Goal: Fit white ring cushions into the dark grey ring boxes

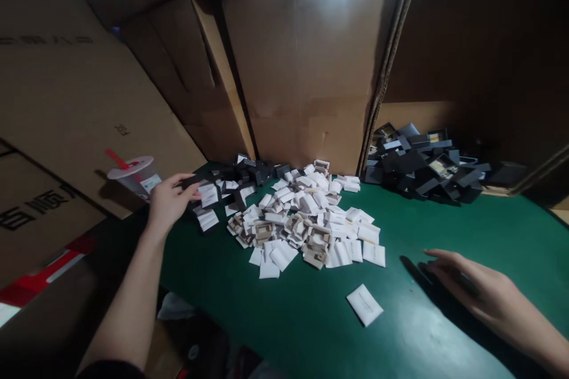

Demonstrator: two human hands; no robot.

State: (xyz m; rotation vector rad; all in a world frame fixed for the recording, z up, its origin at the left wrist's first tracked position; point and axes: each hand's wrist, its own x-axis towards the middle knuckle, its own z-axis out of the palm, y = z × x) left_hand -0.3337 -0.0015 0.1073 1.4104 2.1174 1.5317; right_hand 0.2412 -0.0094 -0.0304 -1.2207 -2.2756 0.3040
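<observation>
My left hand [169,201] reaches to the left end of the table, its thumb and fingers closed on the edge of a small black box [194,180]. Around it lie more black boxes [253,172] with white card pieces among them. A broad heap of white folded cards and small card inserts [306,207] spreads over the middle of the table. My right hand [475,290] hovers low over the table at the right, fingers loosely apart and holding nothing. To its left, one white folded card [364,305] lies alone.
On the green table [311,314], a pile of black boxes [427,160] sits at the back right inside a cardboard bay. Cardboard walls [306,65] rise behind. A lidded plastic cup with a red straw [137,174] stands left, close to my left hand.
</observation>
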